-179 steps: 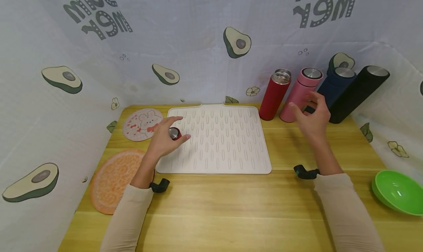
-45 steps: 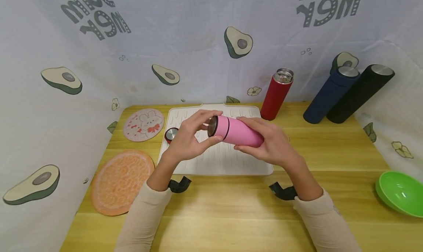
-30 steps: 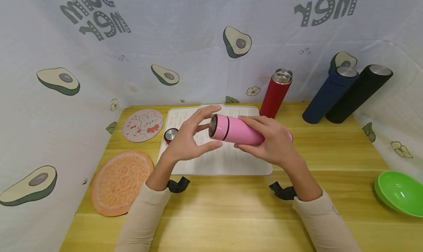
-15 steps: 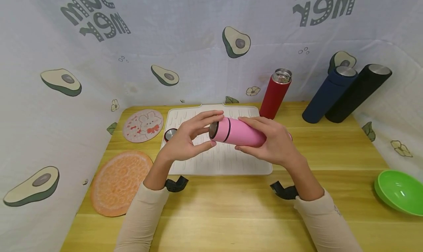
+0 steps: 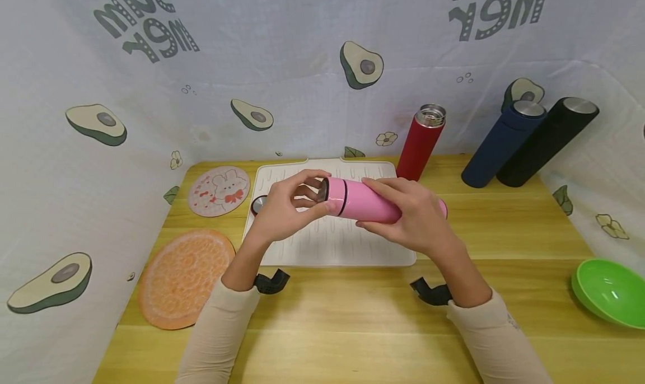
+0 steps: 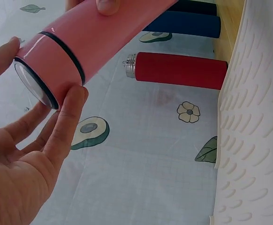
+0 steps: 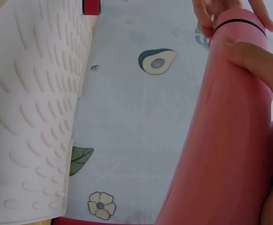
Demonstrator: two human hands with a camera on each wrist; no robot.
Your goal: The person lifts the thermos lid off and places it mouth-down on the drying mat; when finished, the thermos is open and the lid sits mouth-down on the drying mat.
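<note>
Gleaming pink, the banded bottle point(image 5: 370, 204) fills the right grip point(image 5: 418, 213), left grip point(image 5: 286, 209) seemingly pinching its cap point(image 5: 336, 189).

Four cylindrical flasks in all: one glossy pink flask point(image 5: 370, 202) aloft over the wooden counter point(image 5: 353, 328), plus one matte red flask point(image 5: 420, 148), one navy-blue flask point(image 5: 500, 149) and one black flask point(image 5: 546, 146) at its far edge. One steel-topped red cap point(image 5: 258, 205) sits on one white ridged rectangular mat point(image 5: 337, 251). Two round mats, one pink rabbit-print mat point(image 5: 218, 192) and one orange-slice mat point(image 5: 186, 280), line the left edge; one green bowl point(image 5: 610, 291) sits near the right.
</note>
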